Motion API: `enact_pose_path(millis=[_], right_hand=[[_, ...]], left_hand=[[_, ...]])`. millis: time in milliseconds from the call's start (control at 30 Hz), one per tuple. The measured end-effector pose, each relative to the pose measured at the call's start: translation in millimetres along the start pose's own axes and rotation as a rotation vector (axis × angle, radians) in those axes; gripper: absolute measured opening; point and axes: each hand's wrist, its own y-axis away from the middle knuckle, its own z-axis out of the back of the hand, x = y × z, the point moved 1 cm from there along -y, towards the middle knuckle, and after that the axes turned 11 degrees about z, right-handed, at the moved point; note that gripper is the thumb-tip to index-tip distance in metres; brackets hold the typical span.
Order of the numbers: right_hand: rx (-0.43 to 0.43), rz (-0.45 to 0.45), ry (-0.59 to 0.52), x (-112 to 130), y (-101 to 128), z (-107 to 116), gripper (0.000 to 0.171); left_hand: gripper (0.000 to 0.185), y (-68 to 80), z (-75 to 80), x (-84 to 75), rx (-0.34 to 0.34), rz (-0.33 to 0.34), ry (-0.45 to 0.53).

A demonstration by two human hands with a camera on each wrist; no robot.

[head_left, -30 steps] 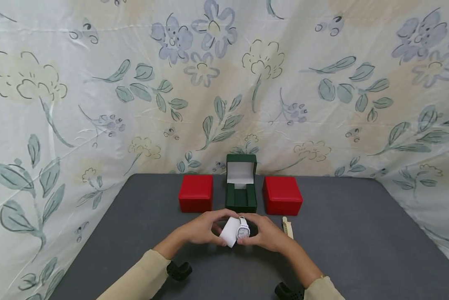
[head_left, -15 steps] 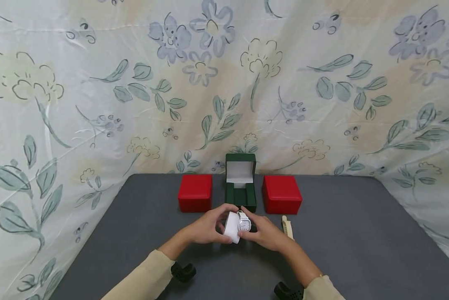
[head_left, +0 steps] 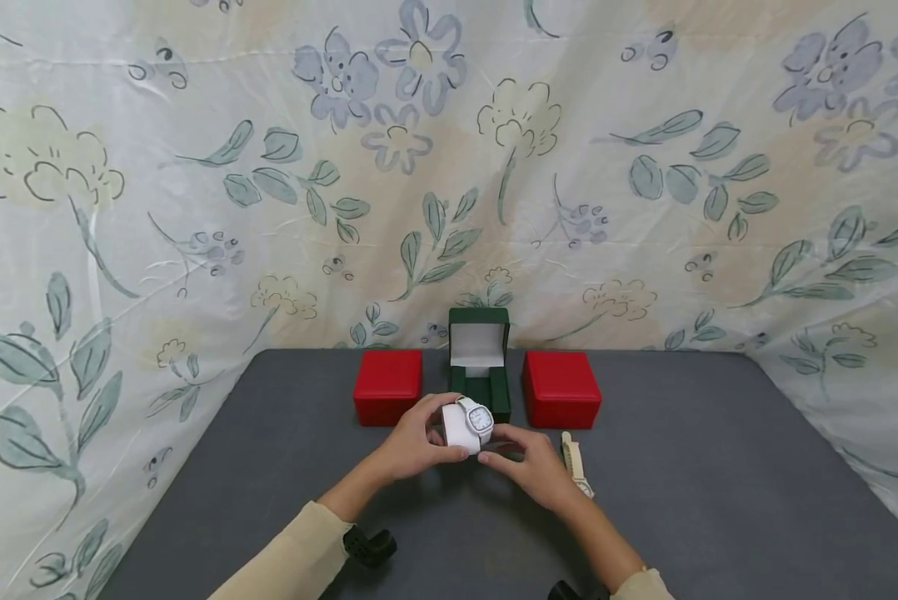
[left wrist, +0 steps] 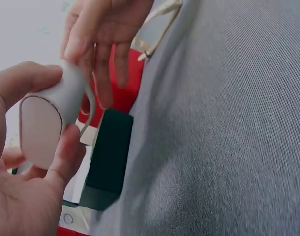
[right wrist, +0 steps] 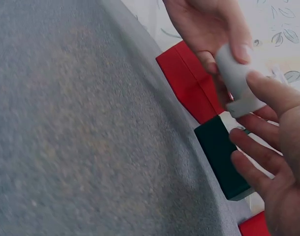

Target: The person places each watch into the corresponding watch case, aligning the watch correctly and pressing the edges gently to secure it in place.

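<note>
A white watch (head_left: pixel 479 418) is strapped round a white watch cushion (head_left: pixel 458 429), raised above the table with its dial facing up and right. My left hand (head_left: pixel 419 446) grips the cushion from the left; the left wrist view shows thumb and fingers on both sides of the cushion's end (left wrist: pixel 40 130). From the right, my right hand (head_left: pixel 530 467) pinches lightly at the watch's edge with thumb and index finger, the thumb (right wrist: pixel 268 91) lying over the white strap end. Its other fingers extend loosely. Behind both hands stands an open green watch box (head_left: pixel 500 392).
One red box (head_left: pixel 387 387) stands left of the green box, another red box (head_left: pixel 563 390) right of it. A cream-strapped watch (head_left: pixel 573 458) lies on the grey table (head_left: pixel 681 467) beside my right wrist. Floral cloth (head_left: pixel 449 167) hangs behind.
The cushion with the white watch has risen and turned, its dial now tilted up and right. My left hand moved up with it; the right hand's grasp shifted to the watch's right edge.
</note>
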Motion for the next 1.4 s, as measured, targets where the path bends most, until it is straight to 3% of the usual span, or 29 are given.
enact_pose_path(millis=[333,533,600,667,833,967,1033,1167,1400], right_hand=[[-0.173,0.017,0.004,3,1,-8,0.026],[-0.121,0.028,0.053,11,3,-13,0.038],[-0.086,0.024,0.053,12,3,-12,0.043],[-0.062,0.002,0.015,11,1,-10,0.048],[0.018,-0.027,-0.182,7,-6,3,0.07],[0.104,0.018,-0.319,3,-9,12,0.08],[0.122,0.031,-0.353,2,-9,15,0.079],[0.13,0.037,-0.386,2,-9,16,0.075],[0.085,0.012,-0.367,3,-12,14,0.075]], left_hand=[[0.072,3.6,-11.3,-11.9,-0.246,0.038,-0.026],[0.074,3.2,-14.4,-12.7,-0.337,0.042,-0.055],[0.076,1.7,-13.5,-10.8,-0.321,0.047,-0.02],[0.077,-0.2,-12.2,-8.0,-0.264,0.036,0.048],[0.077,-1.3,-9.1,-3.2,-0.017,-0.003,0.247],[0.072,1.0,-6.5,-3.7,0.162,-0.021,0.313],[0.069,2.9,-4.5,-4.1,0.214,-0.023,0.331],[0.069,5.4,-1.6,-2.4,0.231,-0.041,0.318],[0.073,3.3,-3.8,-4.3,0.097,-0.095,0.238]])
